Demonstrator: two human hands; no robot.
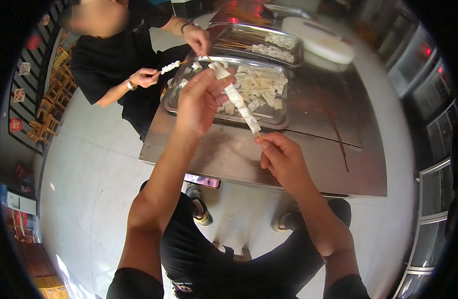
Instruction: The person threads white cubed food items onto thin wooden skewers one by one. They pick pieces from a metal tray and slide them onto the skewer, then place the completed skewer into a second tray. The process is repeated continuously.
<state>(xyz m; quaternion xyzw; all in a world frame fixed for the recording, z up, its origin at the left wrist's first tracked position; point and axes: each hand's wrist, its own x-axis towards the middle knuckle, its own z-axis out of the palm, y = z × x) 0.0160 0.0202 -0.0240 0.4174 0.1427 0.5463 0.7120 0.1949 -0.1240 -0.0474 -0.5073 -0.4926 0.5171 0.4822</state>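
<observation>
My right hand (283,159) pinches the lower end of a thin wooden skewer (260,135) between thumb and fingers. Folded white strips of food (240,104), perhaps tofu skin, are threaded along the shaft. Higher up, a separate white piece (219,70) sits around the skewer near its tip, with my left hand (202,95) gripping it at thumb and fingers. Part of that grip is hidden behind the piece. Beneath my hands, a metal tray (229,121) holds a pile of loose white pieces (258,82).
Across the table corner, a person (109,63) holds another loaded skewer (170,67). A second tray (296,56) carries finished-looking skewers (273,52). Beside it lies a round white board (318,39). A dark thin rod (333,123) rests on the steel table (307,157). Below its edge is a phone (202,180).
</observation>
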